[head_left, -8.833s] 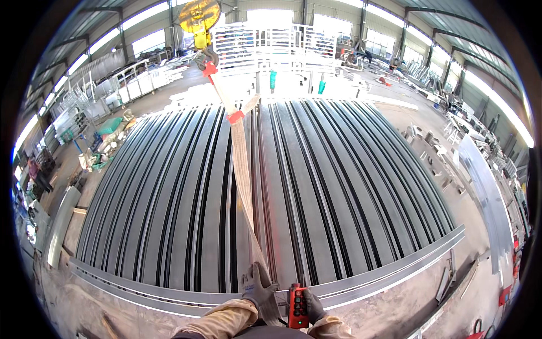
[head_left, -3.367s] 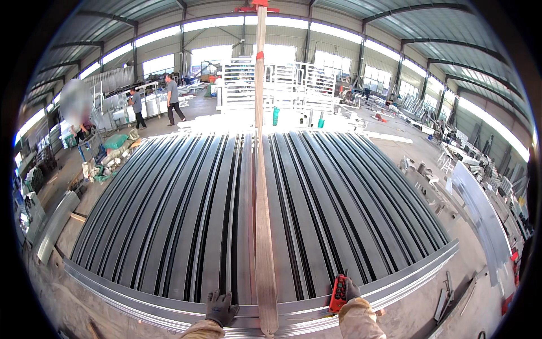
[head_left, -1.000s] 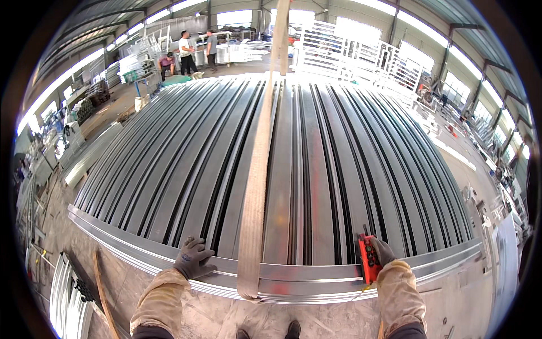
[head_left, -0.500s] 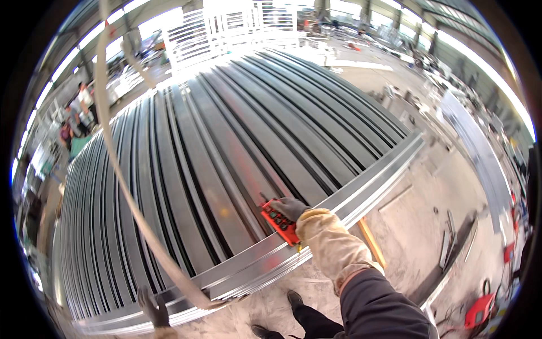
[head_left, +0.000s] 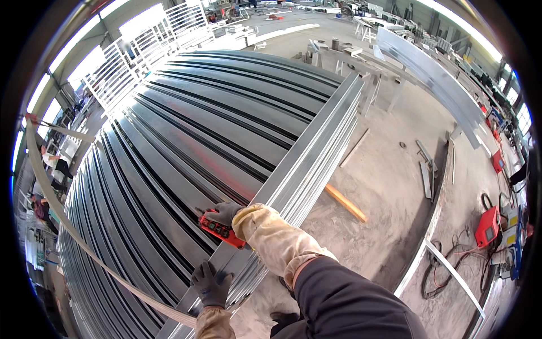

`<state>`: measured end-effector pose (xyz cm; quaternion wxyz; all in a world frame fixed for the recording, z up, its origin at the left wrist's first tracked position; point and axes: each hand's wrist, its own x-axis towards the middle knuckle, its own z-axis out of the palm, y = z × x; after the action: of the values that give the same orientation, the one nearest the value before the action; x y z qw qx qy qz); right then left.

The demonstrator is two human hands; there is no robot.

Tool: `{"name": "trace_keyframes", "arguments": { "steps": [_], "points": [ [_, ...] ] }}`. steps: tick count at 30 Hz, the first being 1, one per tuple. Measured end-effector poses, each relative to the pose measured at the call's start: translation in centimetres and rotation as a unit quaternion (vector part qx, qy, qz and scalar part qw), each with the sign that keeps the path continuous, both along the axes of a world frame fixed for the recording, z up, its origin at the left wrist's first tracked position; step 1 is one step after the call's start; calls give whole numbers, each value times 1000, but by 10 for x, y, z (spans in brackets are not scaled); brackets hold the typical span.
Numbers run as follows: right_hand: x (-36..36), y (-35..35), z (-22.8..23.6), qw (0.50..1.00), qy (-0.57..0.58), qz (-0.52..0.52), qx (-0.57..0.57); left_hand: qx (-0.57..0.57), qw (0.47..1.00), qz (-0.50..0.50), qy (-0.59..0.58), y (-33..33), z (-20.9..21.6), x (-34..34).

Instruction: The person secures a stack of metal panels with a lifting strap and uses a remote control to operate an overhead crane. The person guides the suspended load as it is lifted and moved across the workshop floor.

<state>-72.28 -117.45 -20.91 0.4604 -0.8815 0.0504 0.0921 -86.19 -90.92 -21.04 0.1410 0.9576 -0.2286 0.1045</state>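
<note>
My right hand [head_left: 226, 213], in a dark grey glove, is closed on a red remote control [head_left: 222, 231] with dark buttons. It holds the remote low over the near edge of a large ribbed metal panel stack [head_left: 197, 192]. My left hand [head_left: 210, 287], also gloved, lies on the flat metal edge rail with its fingers spread and nothing in them. Beige cuffs cover both wrists. A beige lifting sling [head_left: 93, 254] hangs in a curve over the panel's left side and comes down at the near edge beside my left hand.
A yellow wooden bar [head_left: 345, 203] sticks out from under the stack on the right. Beyond it are loose metal pieces [head_left: 426, 172], cables and a red machine [head_left: 486, 227]. A long sheet [head_left: 432, 79] stands on supports at far right. Two people [head_left: 55, 164] are at far left.
My view has turned to the right. My left hand has come along the panel edge, closer to my right hand, which still holds the remote control.
</note>
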Motion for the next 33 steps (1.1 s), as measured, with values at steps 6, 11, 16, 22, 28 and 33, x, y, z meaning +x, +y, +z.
{"name": "trace_keyframes", "arguments": {
  "steps": [6,11,16,22,28,33],
  "points": [
    [-9,30,1,900,71,25,430,30,999,22,2,36,-33,11],
    [10,0,-12,999,-35,20,24,-19,1000,8,1,30,-19,19],
    [27,-3,-37,995,-5,22,100,-2,998,33,45,34,-15,22],
    [37,-2,-29,967,-56,86,232,-10,999,28,44,35,-4,32],
    [24,-10,-20,935,63,52,346,-38,999,23,25,31,-9,33],
    [27,-16,-41,935,62,42,347,-74,996,45,1,23,-8,40]
  ]
}}
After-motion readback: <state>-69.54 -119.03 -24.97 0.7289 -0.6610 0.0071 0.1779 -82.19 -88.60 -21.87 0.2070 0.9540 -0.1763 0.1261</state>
